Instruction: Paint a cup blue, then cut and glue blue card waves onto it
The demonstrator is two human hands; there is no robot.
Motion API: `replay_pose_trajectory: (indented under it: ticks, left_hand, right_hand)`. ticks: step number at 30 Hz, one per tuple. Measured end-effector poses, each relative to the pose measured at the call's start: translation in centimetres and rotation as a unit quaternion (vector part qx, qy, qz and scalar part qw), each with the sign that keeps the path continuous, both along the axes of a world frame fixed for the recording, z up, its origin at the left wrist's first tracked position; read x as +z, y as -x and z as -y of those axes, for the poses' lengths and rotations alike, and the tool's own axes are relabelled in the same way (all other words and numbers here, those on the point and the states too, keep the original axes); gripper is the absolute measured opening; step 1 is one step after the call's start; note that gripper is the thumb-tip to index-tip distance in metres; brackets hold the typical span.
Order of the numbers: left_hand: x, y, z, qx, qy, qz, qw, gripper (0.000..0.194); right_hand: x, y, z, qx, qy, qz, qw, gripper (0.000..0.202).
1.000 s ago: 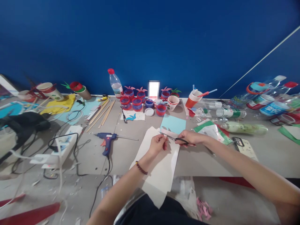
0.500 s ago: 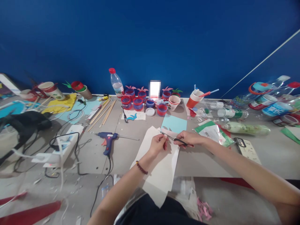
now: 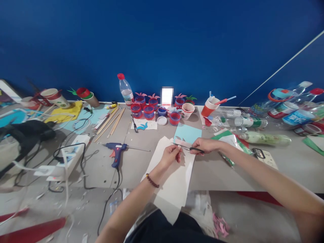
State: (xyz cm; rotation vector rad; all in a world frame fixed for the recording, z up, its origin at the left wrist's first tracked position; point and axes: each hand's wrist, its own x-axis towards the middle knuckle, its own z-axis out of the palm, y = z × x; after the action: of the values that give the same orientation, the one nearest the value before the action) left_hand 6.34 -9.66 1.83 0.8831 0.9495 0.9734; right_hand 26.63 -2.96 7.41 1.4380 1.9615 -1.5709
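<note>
Two hands at mid-frame, both busy over one cream paper sheet (image 3: pixel 174 179) that lies on the bench (image 3: pixel 222 172) and hangs over its near edge toward the person's lap. Left hand (image 3: pixel 170 157) pinches the sheet's top edge between thumb and fingers, beaded bracelet (image 3: pixel 152 181) on that wrist. Right hand (image 3: pixel 206 145) is closed around the handles of black scissors (image 3: pixel 188 148); blades point left, tips almost at the left fingertips, over the sheet's upper edge. Can't tell if the blades are parted or closed, too small.

Light blue card (image 3: pixel 187 133) lies just behind the sheet, partly under the right hand. Blue glue gun (image 3: pixel 116 150) sits left of the sheet, nozzle pointing right, its cord running off the near bench edge. White power strip (image 3: pixel 66 158) with cables farther left. Wooden sticks (image 3: pixel 111 121) lie diagonal behind the glue gun. Clear bottle with red cap (image 3: pixel 125 89) stands upright at the blue wall (image 3: pixel 162 40). Cluster of red-and-blue cups (image 3: pixel 149 109) just right of it, some with pink paper tops. Stack of orange paper cups (image 3: pixel 209 107) tilted, farther right. Several plastic bottles (image 3: pixel 263 138) lie on their sides at the right. Green-edged packet (image 3: pixel 229 140) is beside the right forearm. Pink paper scraps (image 3: pixel 221 226) lie low, below the bench edge.
</note>
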Motion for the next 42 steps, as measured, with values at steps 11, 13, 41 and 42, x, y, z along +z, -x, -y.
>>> replay_pose_trajectory:
  ticks: [11,13,41,42]
  left_hand:
    - [-0.9,-0.8,0.1,0.029,0.0,-0.024,0.999,0.039]
    - [-1.0,-0.8,0.0,0.027,-0.001,-0.029,0.999,0.04]
    - [-0.9,-1.0,0.7,0.09,0.003,-0.039,0.995,0.039]
    - [-0.9,-1.0,0.7,0.089,0.003,-0.041,0.995,0.039]
  right_hand:
    - [-0.4,-0.1,0.0,-0.015,0.038,-0.023,0.999,0.053]
    - [-0.3,-0.2,-0.3,-0.001,0.043,-0.035,0.998,0.053]
    - [-2.0,-0.8,-2.3,0.022,0.029,-0.077,0.996,0.047]
    - [-2.0,-0.8,-2.3,0.019,0.028,-0.076,0.997,0.047]
